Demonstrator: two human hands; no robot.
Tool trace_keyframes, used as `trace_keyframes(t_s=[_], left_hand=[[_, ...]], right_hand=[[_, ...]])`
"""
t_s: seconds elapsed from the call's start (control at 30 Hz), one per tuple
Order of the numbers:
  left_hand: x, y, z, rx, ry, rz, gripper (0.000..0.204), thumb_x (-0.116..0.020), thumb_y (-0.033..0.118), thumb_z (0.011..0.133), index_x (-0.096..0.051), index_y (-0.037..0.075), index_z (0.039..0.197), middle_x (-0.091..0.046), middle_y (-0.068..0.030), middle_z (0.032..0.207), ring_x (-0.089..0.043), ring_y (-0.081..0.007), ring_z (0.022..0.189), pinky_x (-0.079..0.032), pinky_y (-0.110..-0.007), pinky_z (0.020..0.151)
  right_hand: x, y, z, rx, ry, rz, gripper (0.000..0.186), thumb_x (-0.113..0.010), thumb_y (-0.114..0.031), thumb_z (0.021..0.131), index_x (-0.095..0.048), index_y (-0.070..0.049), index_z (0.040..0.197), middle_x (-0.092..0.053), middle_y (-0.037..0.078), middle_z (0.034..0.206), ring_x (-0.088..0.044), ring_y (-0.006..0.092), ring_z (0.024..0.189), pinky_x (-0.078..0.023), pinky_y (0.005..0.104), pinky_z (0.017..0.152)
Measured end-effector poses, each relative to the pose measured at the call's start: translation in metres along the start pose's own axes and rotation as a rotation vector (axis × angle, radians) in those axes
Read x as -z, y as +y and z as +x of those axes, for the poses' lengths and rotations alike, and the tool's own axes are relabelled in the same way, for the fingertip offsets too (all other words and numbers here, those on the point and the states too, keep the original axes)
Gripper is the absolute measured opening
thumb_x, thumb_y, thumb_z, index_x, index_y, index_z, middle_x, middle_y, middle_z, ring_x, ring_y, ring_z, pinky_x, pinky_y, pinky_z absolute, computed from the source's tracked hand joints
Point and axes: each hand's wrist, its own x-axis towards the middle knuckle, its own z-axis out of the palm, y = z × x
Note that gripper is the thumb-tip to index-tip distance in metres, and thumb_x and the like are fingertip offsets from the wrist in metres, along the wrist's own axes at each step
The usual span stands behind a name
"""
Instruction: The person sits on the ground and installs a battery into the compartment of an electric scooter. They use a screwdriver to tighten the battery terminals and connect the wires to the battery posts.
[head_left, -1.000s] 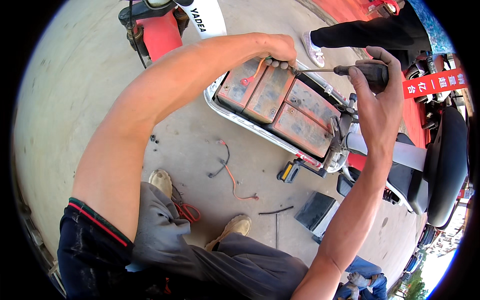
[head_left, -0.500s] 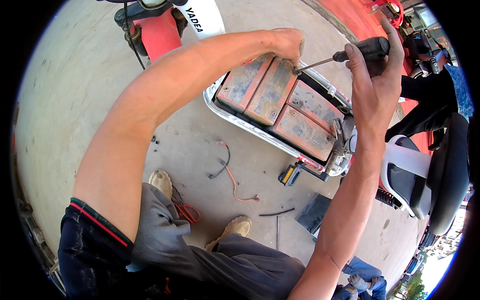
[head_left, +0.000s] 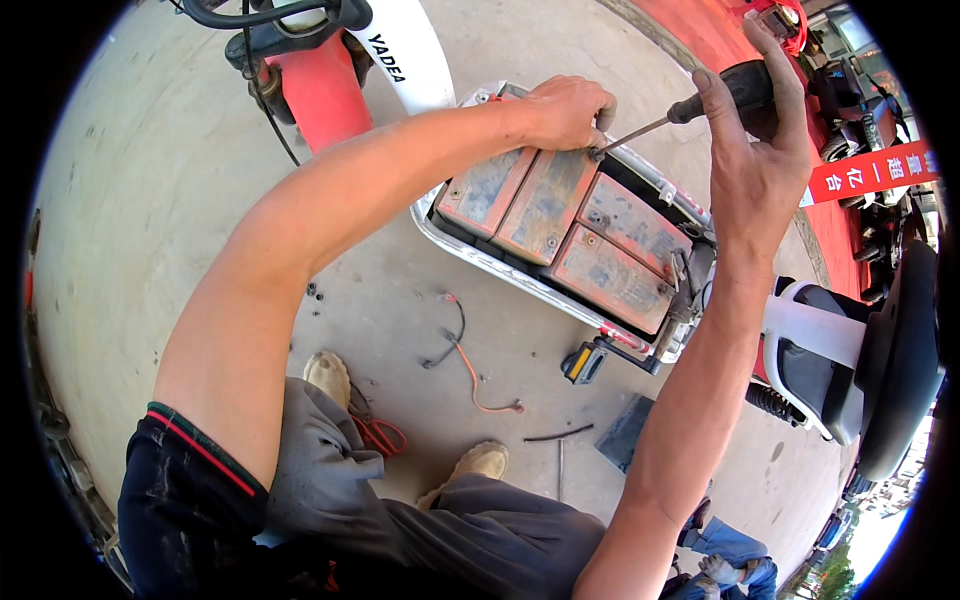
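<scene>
In my right hand [head_left: 755, 165] is a screwdriver [head_left: 735, 92] with a dark handle, the palm and fingers round it and the forefinger stretched upward. Its thin shaft slants down to the left, and the tip meets a terminal [head_left: 597, 154] at the far corner of a battery [head_left: 545, 205]. My left hand [head_left: 572, 112] is closed just beside that terminal, fingers curled; whatever they pinch is hidden. Several dusty batteries with reddish edges lie in the white-rimmed footwell [head_left: 470, 253] of an electric scooter. One of them [head_left: 612, 275] sits nearer the pedal.
On the floor lie a black and orange cable [head_left: 465, 360], red-handled pliers [head_left: 383, 437], a thin T-shaped rod [head_left: 560, 460] and a dark flat panel [head_left: 625, 432]. A pedal [head_left: 585, 362] juts from the scooter, whose seat [head_left: 900, 360] is at right. Another person's gloved hands [head_left: 722, 570] show at lower right.
The view has shifted slightly. My left hand has turned a little beside the terminal, while the screwdriver stays on it. The dark-trousered person at right is out of sight; a red banner shows there.
</scene>
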Motion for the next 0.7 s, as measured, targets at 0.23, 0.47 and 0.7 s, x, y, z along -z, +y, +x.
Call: trace_keyframes(t_s=[0.23, 0.47, 0.7], left_hand=[[-0.01, -0.007, -0.024, -0.095, 0.119, 0.011, 0.028, -0.078, 0.026, 0.082, -0.072, 0.007, 0.102, -0.068, -0.0134, 0.119, -0.057, -0.034, 0.122, -0.042, -0.046, 0.109], [-0.02, -0.006, -0.035, -0.16, 0.187, 0.07, 0.044, -0.076, 0.031, 0.08, -0.069, 0.003, 0.113, -0.064, -0.0139, 0.13, -0.053, -0.0347, 0.127, -0.039, -0.046, 0.112], [-0.028, -0.005, -0.034, -0.185, 0.258, 0.062, 0.043, -0.074, 0.031, 0.078, -0.071, 0.005, 0.114, -0.065, -0.0132, 0.133, -0.054, -0.0325, 0.127, -0.039, -0.042, 0.112]], right_hand=[[-0.02, -0.048, 0.01, -0.169, 0.127, 0.451, 0.057, -0.073, 0.01, 0.09, -0.063, -0.004, 0.144, -0.061, 0.005, 0.09, -0.064, 0.0116, 0.084, -0.057, 0.0292, 0.075], [-0.012, -0.052, 0.015, -0.119, 0.053, 0.344, 0.059, -0.073, 0.013, 0.087, -0.062, -0.002, 0.144, -0.062, 0.003, 0.091, -0.064, 0.0114, 0.082, -0.058, 0.0273, 0.072], [-0.004, -0.014, 0.007, 0.146, -0.045, 0.256, 0.06, -0.063, 0.017, 0.088, -0.06, 0.0, 0.146, -0.063, 0.006, 0.097, -0.065, 0.0132, 0.087, -0.059, 0.0289, 0.078]])
